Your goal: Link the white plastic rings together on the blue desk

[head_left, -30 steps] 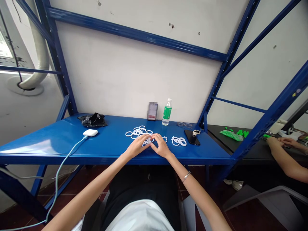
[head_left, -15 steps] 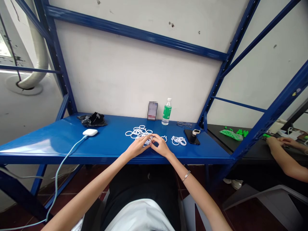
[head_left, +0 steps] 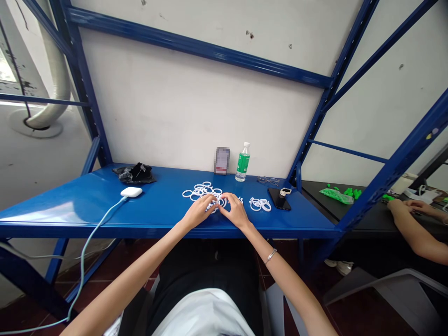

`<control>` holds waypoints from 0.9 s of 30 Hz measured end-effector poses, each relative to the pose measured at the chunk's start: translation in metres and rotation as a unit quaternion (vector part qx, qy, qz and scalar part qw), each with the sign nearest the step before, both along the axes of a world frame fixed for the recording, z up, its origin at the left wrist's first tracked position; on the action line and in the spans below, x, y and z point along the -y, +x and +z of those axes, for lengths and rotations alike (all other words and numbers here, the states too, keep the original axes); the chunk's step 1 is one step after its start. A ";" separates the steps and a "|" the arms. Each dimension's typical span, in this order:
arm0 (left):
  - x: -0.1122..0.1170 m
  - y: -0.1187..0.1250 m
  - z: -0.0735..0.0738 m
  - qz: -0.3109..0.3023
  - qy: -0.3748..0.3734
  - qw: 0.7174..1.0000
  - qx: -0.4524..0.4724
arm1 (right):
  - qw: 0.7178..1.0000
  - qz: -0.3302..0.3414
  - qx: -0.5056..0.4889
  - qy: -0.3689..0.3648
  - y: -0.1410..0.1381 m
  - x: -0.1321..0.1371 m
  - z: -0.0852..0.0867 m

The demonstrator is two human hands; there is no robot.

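Near the front of the blue table, my left hand and my right hand face each other with fingers curled. Between their fingertips is a white plastic ring, gripped from both sides; the fingers partly cover it. A loose pile of similar white rings lies just beyond my left hand. To the right of my right hand is a smaller group of white rings. Part of another white ring shows behind my right hand.
A bottle and a blurred upright card or phone stand by the wall. Glasses, a black phone with a watch, a white charger and a black bag lie around. Another person's arm is at right.
My fingertips have moved slightly apart, and more of the ring between them shows. The rest of the table looks the same.
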State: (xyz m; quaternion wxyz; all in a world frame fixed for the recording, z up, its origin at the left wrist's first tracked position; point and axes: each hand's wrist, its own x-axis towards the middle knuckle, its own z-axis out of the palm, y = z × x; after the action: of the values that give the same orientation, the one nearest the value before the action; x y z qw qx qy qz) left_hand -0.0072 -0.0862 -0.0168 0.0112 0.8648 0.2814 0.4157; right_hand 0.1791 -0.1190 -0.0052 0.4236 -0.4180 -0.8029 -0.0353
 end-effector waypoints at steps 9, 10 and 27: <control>-0.007 0.001 -0.004 0.039 0.102 0.994 -0.002 | 0.999 0.022 0.023 -0.026 0.002 -0.004 -0.002; -0.007 0.001 -0.004 0.041 0.109 0.993 -0.005 | 0.999 0.022 0.026 -0.028 0.003 -0.004 -0.003; -0.004 0.000 0.001 0.050 0.118 0.992 -0.017 | 0.998 -0.001 0.060 -0.022 0.001 -0.002 -0.002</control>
State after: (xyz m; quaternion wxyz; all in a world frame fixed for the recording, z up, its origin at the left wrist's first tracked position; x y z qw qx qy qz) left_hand -0.0073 -0.0824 -0.0162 -0.1164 0.8520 0.2729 0.4314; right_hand 0.1806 -0.1168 -0.0074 0.3657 -0.4251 -0.8269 -0.0432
